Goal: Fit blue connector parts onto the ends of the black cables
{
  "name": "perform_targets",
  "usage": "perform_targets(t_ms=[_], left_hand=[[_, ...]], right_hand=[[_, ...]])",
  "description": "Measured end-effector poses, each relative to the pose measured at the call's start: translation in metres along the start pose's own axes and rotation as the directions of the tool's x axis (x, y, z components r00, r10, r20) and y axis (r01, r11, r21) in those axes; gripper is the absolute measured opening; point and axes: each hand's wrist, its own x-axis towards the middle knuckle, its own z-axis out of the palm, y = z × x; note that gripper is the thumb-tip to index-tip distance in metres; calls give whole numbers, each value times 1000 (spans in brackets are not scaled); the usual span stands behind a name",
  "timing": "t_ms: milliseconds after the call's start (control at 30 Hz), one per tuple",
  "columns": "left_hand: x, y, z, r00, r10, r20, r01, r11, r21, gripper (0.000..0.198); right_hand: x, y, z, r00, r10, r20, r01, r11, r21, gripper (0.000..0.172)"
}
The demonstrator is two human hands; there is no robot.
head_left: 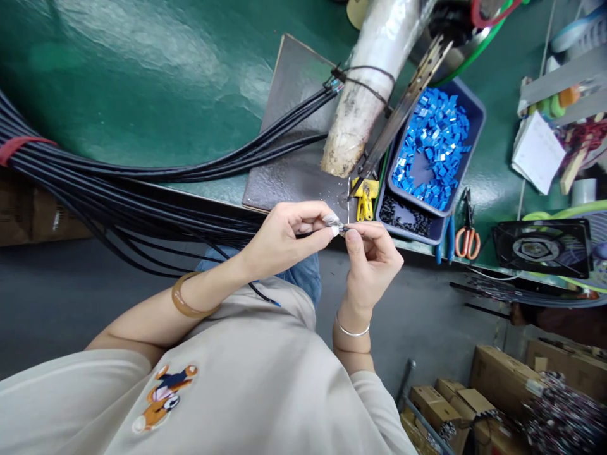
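— Where do the person's hands stand?

— Both are raised in front of the chest, just off the edge of the green table (142, 63). The left hand (284, 237) and the right hand (372, 259) meet at the fingertips, each with thumb and forefinger pinched shut on one small piece (342, 227) between them. It looks greyish and metallic, but it is too small to say what it is

— And the cables?

— A thick bundle of black cables (118, 183) sweeps in from the left, tied with a red band (19, 145), and passes under the left forearm. A few strands run on across the dark mat (294, 126) to the wrapped cylinder (374, 82). One thin cable (263, 296) shows below the left wrist, but whether it leads to the pinched piece is hidden by the hand

— How far along does it look?

— Judging by the scene, in the middle of a long run. The tray (475, 112) to the right holds a heap of blue parts (431, 145), and its near compartment has small black parts (403, 218). No pile of finished cable ends can be made out, so the count done cannot be told

— Any tools in reach?

— A yellow tool (365, 197) lies just beyond the fingertips and the scissors (467, 240) beside the tray, and neither hand touches them
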Motion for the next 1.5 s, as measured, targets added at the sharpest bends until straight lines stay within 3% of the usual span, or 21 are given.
perform_targets(t_ms=[533, 733, 900, 1100, 1300, 1400, 1433, 1500], left_hand=[[-1, -4, -4, 997, -2, 71, -5, 995, 101, 10], [-3, -6, -5, 991, -20, 133, -3, 986, 168, 8], [-3, -6, -8, 982, -24, 186, 6, 996, 92, 19], [-3, -6, -10, 983, -7, 182, -3, 999, 53, 15], [-7, -10, -16, 976, 16, 216, -25, 999, 39, 13], [-7, -5, -23, 939, 43, 342, -69, 996, 63, 14], [-7, 0, -24, 903, 55, 426, -105, 990, 93, 14], [-8, 12, -25, 781, 60, 622, -205, 965, 164, 18]], right_hand=[[0, 0, -7, 998, -18, 53, 22, 997, -70, 7], [4, -8, -21, 984, -21, 180, 54, 981, -184, 14], [8, -13, -26, 945, -62, 320, 151, 953, -262, 19], [7, -11, -26, 967, 30, 253, 12, 987, -162, 7], [7, -13, -25, 947, -10, 320, 70, 982, -175, 4], [2, -25, -37, 967, -135, 215, 166, 977, -137, 16], [1, -31, -44, 974, -190, 125, 204, 973, -109, 20], [2, -43, -63, 967, -256, 7, 255, 962, -95, 25]])
